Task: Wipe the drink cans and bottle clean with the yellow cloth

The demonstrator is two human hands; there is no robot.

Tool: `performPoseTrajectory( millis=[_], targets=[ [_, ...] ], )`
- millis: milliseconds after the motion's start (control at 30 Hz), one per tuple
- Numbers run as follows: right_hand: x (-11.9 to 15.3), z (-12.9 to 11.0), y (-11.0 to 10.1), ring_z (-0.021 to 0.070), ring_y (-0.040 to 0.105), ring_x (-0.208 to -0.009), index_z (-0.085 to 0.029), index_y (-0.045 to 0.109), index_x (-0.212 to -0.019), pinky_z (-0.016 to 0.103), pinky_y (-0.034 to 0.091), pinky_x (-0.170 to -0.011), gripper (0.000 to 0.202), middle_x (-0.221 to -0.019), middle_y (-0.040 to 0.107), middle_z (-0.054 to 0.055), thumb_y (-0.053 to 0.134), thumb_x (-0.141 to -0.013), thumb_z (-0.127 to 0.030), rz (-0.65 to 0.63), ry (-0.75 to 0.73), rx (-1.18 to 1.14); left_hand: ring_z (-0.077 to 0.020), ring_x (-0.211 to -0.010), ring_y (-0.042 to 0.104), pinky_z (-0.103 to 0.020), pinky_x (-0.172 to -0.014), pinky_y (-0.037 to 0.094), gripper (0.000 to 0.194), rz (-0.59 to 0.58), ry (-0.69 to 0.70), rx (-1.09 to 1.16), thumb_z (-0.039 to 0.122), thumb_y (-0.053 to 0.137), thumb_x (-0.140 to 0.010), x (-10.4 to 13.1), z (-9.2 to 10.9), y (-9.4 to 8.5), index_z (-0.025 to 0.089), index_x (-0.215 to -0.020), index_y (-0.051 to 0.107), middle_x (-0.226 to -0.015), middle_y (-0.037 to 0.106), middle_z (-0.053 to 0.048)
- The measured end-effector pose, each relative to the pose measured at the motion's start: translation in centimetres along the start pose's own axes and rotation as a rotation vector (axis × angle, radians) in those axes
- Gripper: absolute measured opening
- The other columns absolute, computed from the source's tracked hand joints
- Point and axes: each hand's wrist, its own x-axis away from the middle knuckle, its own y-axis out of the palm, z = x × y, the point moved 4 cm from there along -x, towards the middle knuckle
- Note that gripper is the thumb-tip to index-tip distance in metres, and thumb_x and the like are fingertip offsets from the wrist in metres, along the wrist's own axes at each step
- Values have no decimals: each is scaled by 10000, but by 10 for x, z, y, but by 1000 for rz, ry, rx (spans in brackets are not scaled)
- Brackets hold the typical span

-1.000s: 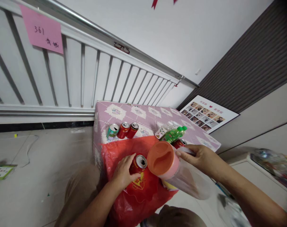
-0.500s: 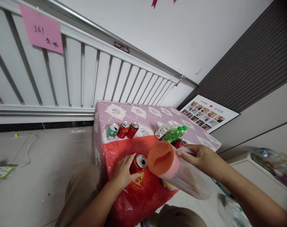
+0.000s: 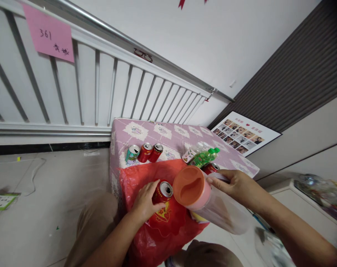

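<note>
My left hand (image 3: 147,202) is wrapped round a red drink can (image 3: 164,191) that stands upright with its top opened. By its handle, my right hand (image 3: 235,185) grips a clear plastic pitcher (image 3: 224,211) with an orange lid (image 3: 189,185). The pitcher tilts so that its lid leans toward the can. Whether any liquid passes between them I cannot tell. A red plastic sheet (image 3: 152,172) with a yellow print lies under the can. Behind my right hand another red can (image 3: 211,168) is partly hidden by the pitcher.
On the purple patterned tablecloth (image 3: 182,130) stand a teal can (image 3: 132,154) and two red cans (image 3: 145,152). Green bottles (image 3: 204,158) lie farther right beside a clear one. Beyond the table runs a white radiator (image 3: 146,89). A photo board (image 3: 246,133) leans at the right.
</note>
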Motion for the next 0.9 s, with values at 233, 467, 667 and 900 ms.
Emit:
performPoseTrajectory(
  millis=[233,467,667,900],
  targets=[
    [0,1,0,142,512,-515,-195,651,-646,241,381,-462,538,-536,572,-12,544,-752,-712,-4,-4,-25,-302,-1292,492,-485,-1096,392,838,13,10,5,260,807,-649,1,0,0,262,-1394,423,-1399,532,-95],
    [0,4,0,135,511,-514,-193,654,-653,232,384,-467,545,-537,576,-14,550,-741,-720,2,2,-4,-298,-1298,484,-488,-1097,385,852,-8,-6,-5,269,808,-648,0,-1,0,282,-1400,408,-1408,524,-88],
    [0,3,0,140,493,-491,-198,642,-630,247,385,-454,543,-501,539,-17,560,-730,-725,6,-4,-38,-294,-1304,476,-493,-1101,376,845,-16,-13,-2,265,801,-657,0,0,0,293,-1401,400,-1413,517,-81],
    [1,1,-1,141,492,-504,-201,648,-649,248,392,-464,527,-505,530,-21,568,-731,-715,13,-13,-51,-298,-1298,482,-496,-1098,380,833,-9,-1,3,265,801,-657,0,1,-1,273,-1394,412,-1406,524,-91]
  ],
)
